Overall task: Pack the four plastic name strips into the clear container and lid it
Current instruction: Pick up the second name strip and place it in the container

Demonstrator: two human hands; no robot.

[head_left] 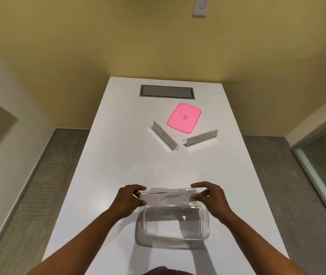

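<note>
The strip marked "ELEPHANT" (167,197) is up in both hands, held level over the far rim of the clear container (175,223). The left hand (127,201) pinches its left end, thumb and fingers closed on the plastic; the right hand (207,197) pinches the right end the same way. The strip stands with its written face towards the camera, long edge running left to right.

Below it, the container sits open on the white bench (118,165), near the front edge. Something pale and long lies inside against the far wall, looking like another strip (175,211), though it is blurred through the plastic.

Further out, two grey strips lie on the bench well apart from the container: the left strip (164,138) angled down to the right, the right strip (200,138) angled up to the right, their near ends close together. Just behind them rests the pink lid (184,118), flat on the bench. Beyond that, a grey hatch (167,91) is set in the bench top.
</note>
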